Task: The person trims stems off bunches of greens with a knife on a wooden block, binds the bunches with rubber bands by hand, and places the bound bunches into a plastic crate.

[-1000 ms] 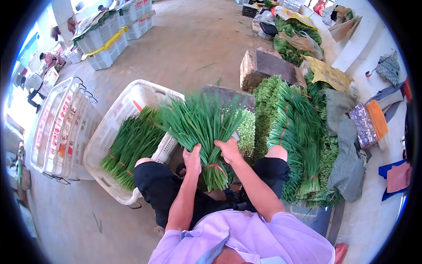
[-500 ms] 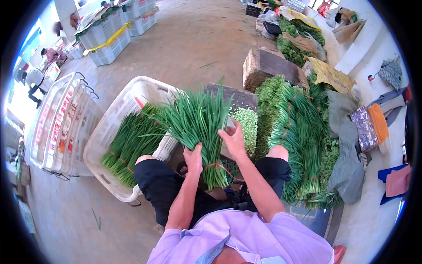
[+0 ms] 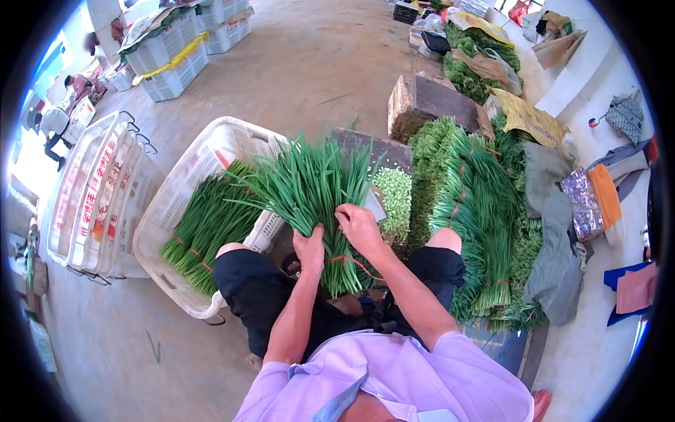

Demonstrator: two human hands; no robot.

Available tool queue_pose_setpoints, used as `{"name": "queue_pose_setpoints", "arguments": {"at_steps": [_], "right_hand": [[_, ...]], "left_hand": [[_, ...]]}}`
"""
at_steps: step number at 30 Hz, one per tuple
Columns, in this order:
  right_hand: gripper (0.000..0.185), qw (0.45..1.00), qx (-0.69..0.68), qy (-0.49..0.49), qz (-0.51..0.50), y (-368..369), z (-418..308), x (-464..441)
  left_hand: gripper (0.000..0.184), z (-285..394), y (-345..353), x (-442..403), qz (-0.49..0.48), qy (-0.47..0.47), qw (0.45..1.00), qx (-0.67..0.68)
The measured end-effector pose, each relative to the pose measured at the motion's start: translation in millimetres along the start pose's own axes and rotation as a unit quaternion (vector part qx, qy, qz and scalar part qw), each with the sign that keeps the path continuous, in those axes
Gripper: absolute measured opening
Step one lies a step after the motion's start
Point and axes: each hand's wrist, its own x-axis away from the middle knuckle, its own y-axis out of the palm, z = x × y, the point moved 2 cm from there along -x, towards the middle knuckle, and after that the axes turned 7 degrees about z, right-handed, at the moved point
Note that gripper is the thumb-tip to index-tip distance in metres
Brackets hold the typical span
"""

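A large bunch of long green stalks (image 3: 306, 183) stands between my knees, its leafy tops fanned up and to the left. Around its lower part runs a red tie (image 3: 344, 259), with a loose end trailing right. My left hand (image 3: 309, 250) is wrapped round the left side of the bunch, just above the tie. On the right side, my right hand (image 3: 357, 224) has its fingers pinched together against the stalks; whether it grips a stalk is too small to tell.
Left of my knee, a white crate (image 3: 158, 214) holds tied green bunches (image 3: 211, 218). Stacked crates (image 3: 105, 204) stand farther left. Piled bunches (image 3: 485, 225) lie at right, beside a dark block (image 3: 373, 151) with chopped pieces. People sit far left.
My right hand opened from its grip on the bunch, lifted off, then came back left against the stalks with fingers together. The tie's loose end has come into view. My left hand stays put.
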Motion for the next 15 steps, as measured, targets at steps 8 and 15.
{"name": "queue_pose_setpoints", "arguments": {"at_steps": [8,15], "right_hand": [[0.015,0.996,0.063,-0.06,0.018,2,-2,-9],[0.017,0.97,-0.142,0.19,-0.047,-2,2,5]], "left_hand": [[0.029,-8,-1,-2,-0.015,0.001,1.0,-0.011],[0.028,1,0,-1,0.001,-0.023,1.0,-0.002]]}}
